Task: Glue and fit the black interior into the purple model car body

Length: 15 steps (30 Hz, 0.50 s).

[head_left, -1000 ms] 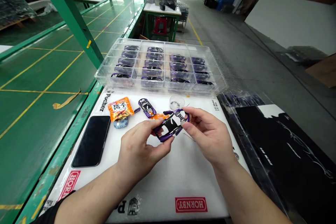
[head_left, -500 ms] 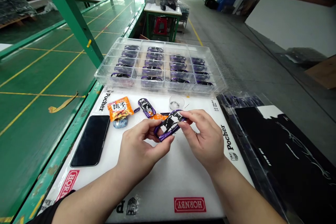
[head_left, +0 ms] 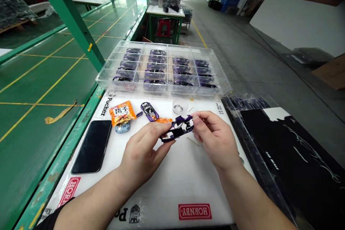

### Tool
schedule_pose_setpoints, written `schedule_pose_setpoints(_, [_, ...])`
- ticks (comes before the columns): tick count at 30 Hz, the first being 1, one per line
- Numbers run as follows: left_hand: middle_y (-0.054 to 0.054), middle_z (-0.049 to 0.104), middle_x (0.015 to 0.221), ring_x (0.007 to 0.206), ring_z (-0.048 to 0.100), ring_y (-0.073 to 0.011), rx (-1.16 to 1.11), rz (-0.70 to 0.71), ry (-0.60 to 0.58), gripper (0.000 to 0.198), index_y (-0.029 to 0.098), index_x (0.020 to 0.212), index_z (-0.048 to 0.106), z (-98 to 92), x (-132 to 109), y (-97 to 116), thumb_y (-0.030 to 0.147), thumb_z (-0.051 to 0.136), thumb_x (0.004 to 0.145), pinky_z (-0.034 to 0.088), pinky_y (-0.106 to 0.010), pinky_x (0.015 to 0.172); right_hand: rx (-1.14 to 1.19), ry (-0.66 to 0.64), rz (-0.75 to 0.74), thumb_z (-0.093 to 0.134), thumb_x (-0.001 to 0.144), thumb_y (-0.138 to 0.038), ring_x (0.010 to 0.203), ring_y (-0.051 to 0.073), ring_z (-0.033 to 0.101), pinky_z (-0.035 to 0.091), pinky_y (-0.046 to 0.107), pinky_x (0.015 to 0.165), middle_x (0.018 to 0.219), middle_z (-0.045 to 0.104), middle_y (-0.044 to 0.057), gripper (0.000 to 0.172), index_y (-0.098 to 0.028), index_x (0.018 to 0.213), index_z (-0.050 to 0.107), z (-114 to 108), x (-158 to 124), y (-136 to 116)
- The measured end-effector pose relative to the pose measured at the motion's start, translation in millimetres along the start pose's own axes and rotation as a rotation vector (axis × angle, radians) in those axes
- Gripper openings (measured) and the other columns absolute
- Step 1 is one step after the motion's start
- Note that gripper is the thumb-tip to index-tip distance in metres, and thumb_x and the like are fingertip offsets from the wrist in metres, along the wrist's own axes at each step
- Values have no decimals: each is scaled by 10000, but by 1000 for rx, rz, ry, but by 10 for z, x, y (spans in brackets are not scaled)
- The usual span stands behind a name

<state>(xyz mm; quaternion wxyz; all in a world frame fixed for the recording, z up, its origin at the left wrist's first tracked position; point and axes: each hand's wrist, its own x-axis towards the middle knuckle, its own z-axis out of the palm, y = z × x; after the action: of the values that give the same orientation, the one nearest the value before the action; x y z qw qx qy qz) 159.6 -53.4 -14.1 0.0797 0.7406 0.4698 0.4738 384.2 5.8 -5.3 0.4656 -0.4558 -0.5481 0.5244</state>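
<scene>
A purple and black model car body (head_left: 178, 132) is held tilted above the white work surface, its window openings showing. My left hand (head_left: 147, 147) pinches its left end between thumb and fingers. At the right end, the thumb and fingertips of my right hand (head_left: 214, 138) close on the shell. Beyond them lies a second purple model car body (head_left: 150, 111), with a small purple piece (head_left: 139, 114) beside it. A small clear round dish (head_left: 179, 107) holds tiny dark bits. Thin sticks (head_left: 193, 141) lie under the right fingers.
A clear compartment tray (head_left: 161, 87) with several purple car bodies spans the back of the surface. Left are a phone (head_left: 92, 147), an orange snack packet (head_left: 123, 113) and a blue packet (head_left: 122, 127). A black printed sheet (head_left: 291, 151) lies right, and a green post (head_left: 72, 21) rises left.
The car body has been turned in my hands, so its open window frames now show instead of the black-and-white face. My right hand has shifted its grip at the right end.
</scene>
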Motion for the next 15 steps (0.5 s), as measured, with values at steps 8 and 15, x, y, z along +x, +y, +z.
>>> schedule_pose_setpoints(8, [-93, 846, 1251, 1129, 830, -223, 30, 97, -41, 448, 253, 1427, 668, 24, 21, 6, 71, 771, 1031, 704, -346, 1011, 166, -37, 148, 949, 875, -621, 571, 129, 514, 411, 287, 566, 693, 614, -46, 456, -240, 898, 698, 37, 22, 9])
schedule_pose_setpoints(15, [-84, 861, 1191, 1054, 849, -235, 81, 82, -16, 415, 237, 1374, 624, 40, -7, 27, 105, 793, 1018, 693, -338, 972, 180, -12, 153, 957, 880, -601, 560, 117, 497, 388, 277, 546, 681, 601, -57, 463, -244, 903, 664, 73, 9, 53])
